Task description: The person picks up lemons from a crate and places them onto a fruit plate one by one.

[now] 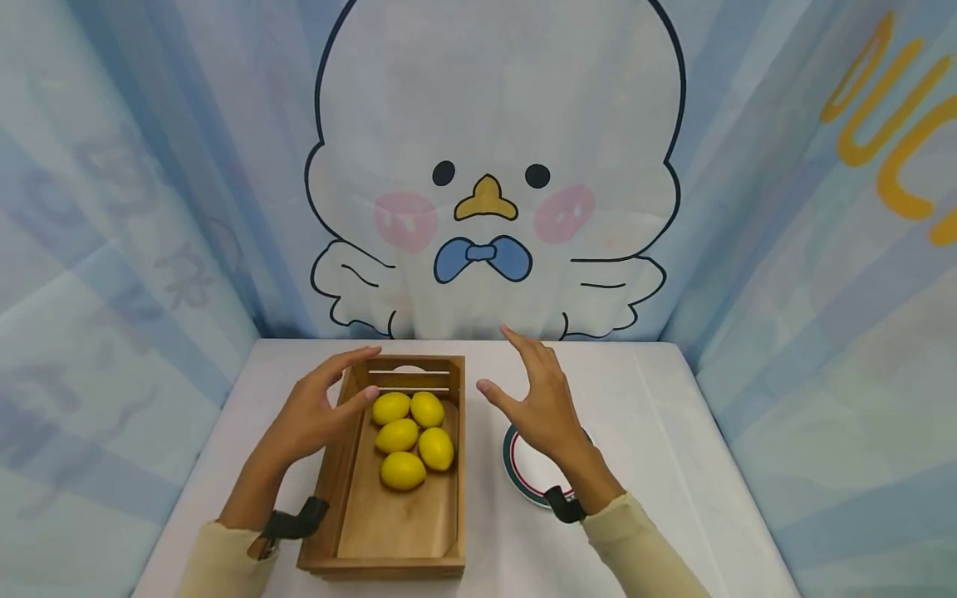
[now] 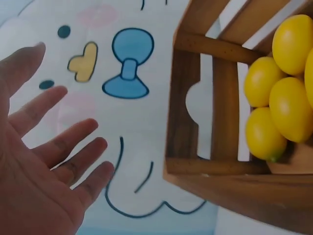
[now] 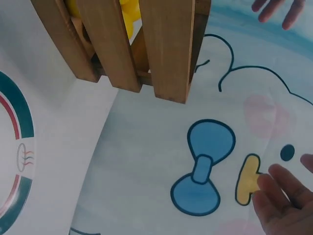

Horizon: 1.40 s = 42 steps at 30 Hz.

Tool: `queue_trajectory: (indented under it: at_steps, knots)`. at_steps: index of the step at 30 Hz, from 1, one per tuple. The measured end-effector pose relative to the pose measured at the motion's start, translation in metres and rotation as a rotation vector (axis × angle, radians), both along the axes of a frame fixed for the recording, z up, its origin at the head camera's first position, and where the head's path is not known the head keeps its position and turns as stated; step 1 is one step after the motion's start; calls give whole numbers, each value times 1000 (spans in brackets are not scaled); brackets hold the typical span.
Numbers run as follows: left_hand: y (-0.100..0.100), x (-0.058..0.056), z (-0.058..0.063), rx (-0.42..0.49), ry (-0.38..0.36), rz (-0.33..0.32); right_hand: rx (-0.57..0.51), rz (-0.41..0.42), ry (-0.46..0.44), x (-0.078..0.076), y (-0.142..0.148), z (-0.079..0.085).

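Observation:
My left hand hovers over the left side of a wooden crate, fingers spread and holding nothing. Inside the crate, towards its far end, lie several yellow lemons. In the left wrist view the lemons sit beyond the slatted end of the crate, apart from the fingers. To the right of the crate my right hand is raised with thumb and fingers apart, nothing in it. Below it is a white plate with a green and red rim, partly hidden by that hand and wrist.
A white cloth covers the table. Behind it hangs a curtain with a cartoon bird, and light blue curtains close off both sides. Each wrist wears a black strap. The plate stands apart from the crate in the right wrist view.

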<state>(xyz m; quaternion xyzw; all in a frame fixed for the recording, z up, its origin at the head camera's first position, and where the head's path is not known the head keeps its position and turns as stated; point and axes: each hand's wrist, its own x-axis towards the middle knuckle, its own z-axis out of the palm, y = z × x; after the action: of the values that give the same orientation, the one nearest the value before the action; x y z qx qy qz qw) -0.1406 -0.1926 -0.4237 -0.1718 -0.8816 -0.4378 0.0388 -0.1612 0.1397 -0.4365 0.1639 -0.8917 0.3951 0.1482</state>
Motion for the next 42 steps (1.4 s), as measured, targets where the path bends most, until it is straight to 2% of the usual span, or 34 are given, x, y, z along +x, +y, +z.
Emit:
queue_trajectory:
  at_steps: [7, 16, 24, 32, 36, 42]
  knots:
    - [-32, 5, -26, 83, -130, -31, -40, 78, -55, -1, -15, 3]
    - [-51, 13, -54, 151, -175, -38, -71, 188, -119, -9, -33, 2]
    - [-63, 14, -85, 370, -284, -133, -76, 316, -142, -19, -50, -5]
    - [-67, 20, -100, 415, -368, -155, -96, 458, -180, -25, -66, -9]
    - [-67, 20, -106, 432, -415, -149, -88, 502, -210, -30, -73, -12]
    - [-64, 17, -110, 478, -454, -137, 14, 549, -273, -39, -84, -14]
